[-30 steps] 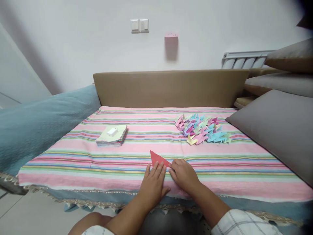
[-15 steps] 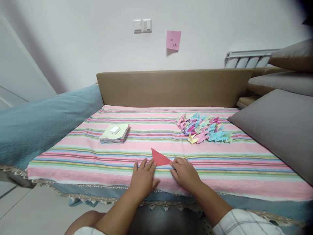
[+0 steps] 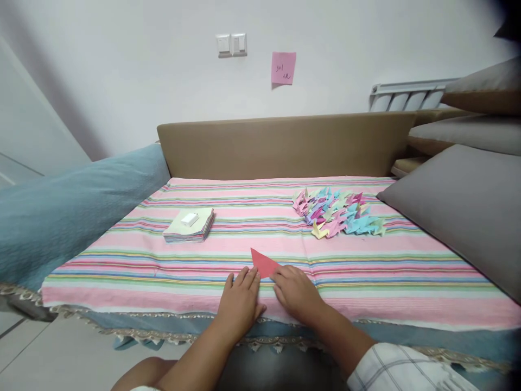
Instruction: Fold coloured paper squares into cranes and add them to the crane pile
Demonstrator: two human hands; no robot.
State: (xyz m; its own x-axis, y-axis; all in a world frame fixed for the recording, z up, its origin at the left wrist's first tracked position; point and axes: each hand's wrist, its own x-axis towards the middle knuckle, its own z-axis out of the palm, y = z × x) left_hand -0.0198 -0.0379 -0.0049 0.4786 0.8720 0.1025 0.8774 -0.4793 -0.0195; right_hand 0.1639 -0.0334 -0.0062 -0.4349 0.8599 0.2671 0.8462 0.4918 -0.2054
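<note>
A red folded sheet of origami paper, triangular in outline, lies on the striped cloth close to the front edge. My left hand rests flat with its fingers stretched out, the fingertips touching the paper's lower left corner. On the paper's right part is my right hand, fingers curled together, thumb and index finger at the lower edge. That hand covers the right corner.
Back left stands a stack of paper squares with a small white block on top. Several folded paper cranes cluster at the back right. Grey cushions are piled at the right, and a brown backrest runs behind.
My right hand has slid left along the paper from its right corner. The left hand stays at the lower left corner. The whole view has shifted slightly.
</note>
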